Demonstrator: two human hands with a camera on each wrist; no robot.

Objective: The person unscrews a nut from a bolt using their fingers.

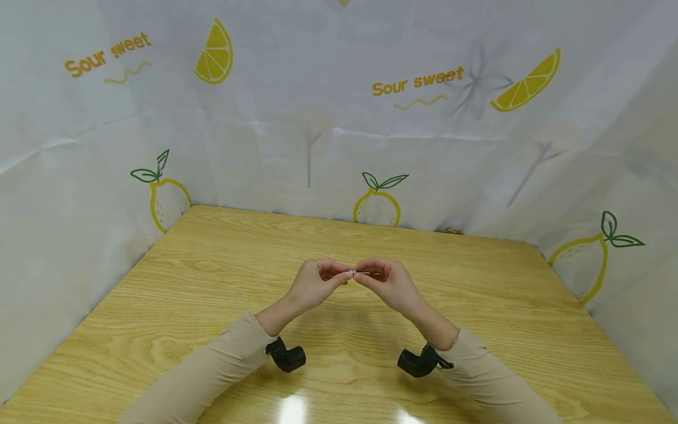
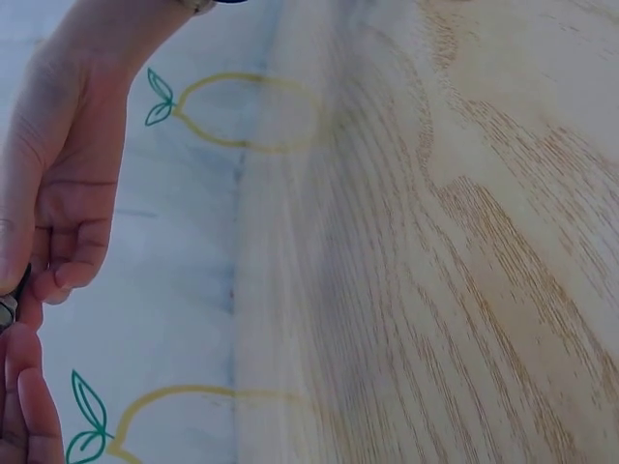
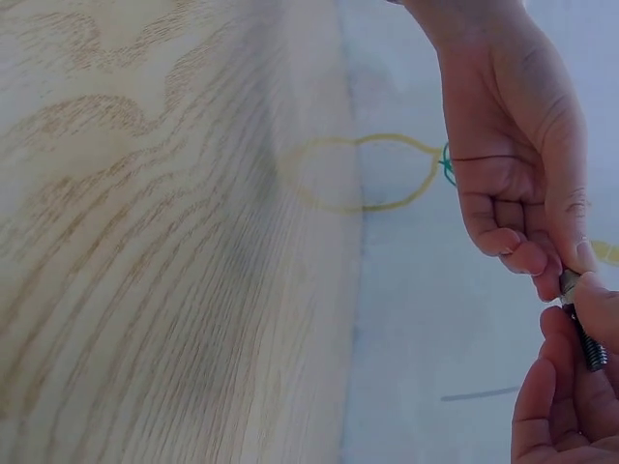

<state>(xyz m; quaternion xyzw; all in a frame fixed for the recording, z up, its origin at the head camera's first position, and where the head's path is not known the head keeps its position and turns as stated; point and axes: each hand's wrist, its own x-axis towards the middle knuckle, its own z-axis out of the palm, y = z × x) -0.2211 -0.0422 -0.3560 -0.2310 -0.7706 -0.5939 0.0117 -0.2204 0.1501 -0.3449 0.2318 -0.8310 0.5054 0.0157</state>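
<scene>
My left hand [image 1: 313, 285] and right hand [image 1: 396, 287] meet fingertip to fingertip above the table. Between them is a small bolt [image 3: 592, 350] with a dark threaded shank. A silvery metal piece [image 3: 568, 282] shows at its other end, right at the right thumb and fingertips in the right wrist view. Both hands pinch the bolt with thumb and fingers, the left around the threaded part in that view. In the left wrist view only a bit of metal [image 2: 8, 307] shows at the frame's edge; fingers hide much of the bolt.
The wood-grain table [image 1: 212, 330] reaches to a pale curtain [image 1: 296, 153] printed with lemons, which hangs along the back and both sides. A black wrist mount [image 1: 286, 355] sits at the left cuff, and another wrist mount [image 1: 418, 361] at the right.
</scene>
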